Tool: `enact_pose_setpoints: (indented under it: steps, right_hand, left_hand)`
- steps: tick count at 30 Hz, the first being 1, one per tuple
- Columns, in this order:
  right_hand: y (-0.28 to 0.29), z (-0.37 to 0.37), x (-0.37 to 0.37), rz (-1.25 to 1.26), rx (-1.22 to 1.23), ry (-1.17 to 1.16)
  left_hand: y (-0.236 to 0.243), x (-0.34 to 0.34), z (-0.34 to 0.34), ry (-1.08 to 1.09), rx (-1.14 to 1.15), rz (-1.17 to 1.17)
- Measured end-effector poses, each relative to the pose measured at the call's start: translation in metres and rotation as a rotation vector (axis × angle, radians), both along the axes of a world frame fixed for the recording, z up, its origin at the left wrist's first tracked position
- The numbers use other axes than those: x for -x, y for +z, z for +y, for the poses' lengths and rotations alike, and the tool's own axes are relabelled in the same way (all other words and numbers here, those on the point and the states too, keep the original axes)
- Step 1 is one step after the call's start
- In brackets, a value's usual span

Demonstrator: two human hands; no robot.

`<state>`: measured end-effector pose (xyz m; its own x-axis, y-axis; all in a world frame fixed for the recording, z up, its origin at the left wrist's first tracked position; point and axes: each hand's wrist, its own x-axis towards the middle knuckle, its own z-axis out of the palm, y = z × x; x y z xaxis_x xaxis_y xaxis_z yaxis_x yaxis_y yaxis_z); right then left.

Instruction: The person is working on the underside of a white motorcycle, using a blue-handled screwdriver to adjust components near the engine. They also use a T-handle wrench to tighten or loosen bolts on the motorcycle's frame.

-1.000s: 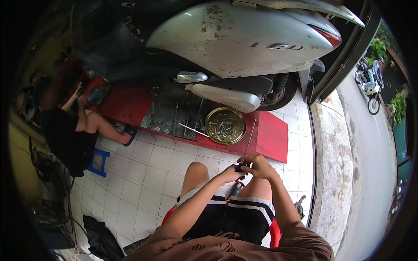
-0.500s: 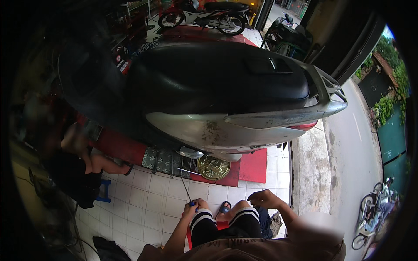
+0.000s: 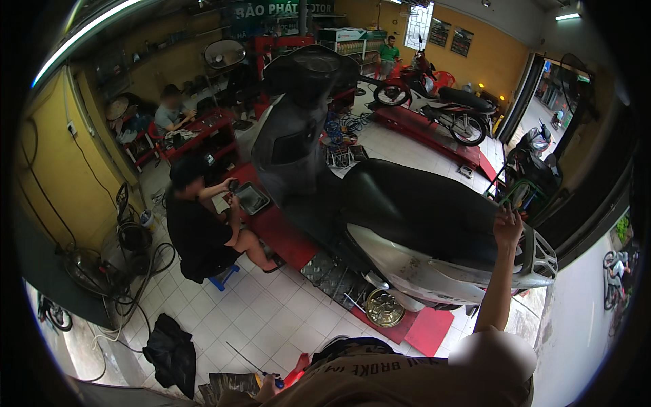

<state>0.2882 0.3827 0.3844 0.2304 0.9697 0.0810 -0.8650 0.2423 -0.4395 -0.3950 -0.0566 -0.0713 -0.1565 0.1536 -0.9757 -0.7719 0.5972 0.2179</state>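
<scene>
A left hand [image 3: 268, 387] grips a screwdriver [image 3: 279, 383] beside the scooter [image 3: 420, 210]; a right hand [image 3: 508, 229], grip unclear, extends near its rear.

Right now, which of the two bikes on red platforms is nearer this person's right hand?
The silver-and-black scooter in the foreground: the right hand is by its rear. The red-and-black motorbike stands farther back.

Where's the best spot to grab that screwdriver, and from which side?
Probably round the screwdriver's blue handle, coming from the picture's lower right: the handle is at that end and thicker, while the long thin shaft points up and left. The left hand is at the handle.
</scene>
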Motion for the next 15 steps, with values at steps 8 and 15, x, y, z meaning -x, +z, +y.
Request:
enact_pose_setpoints:
  steps: [8,15]
  right_hand:
    - [-0.027,0.012,-0.007,0.130,0.112,0.014]
    - [-0.011,-0.012,-0.006,0.080,0.095,-0.008]
  left_hand:
    - [0.013,-0.019,-0.021,0.031,0.001,0.010]
    - [0.027,-0.033,0.020,-0.287,-0.127,0.038]
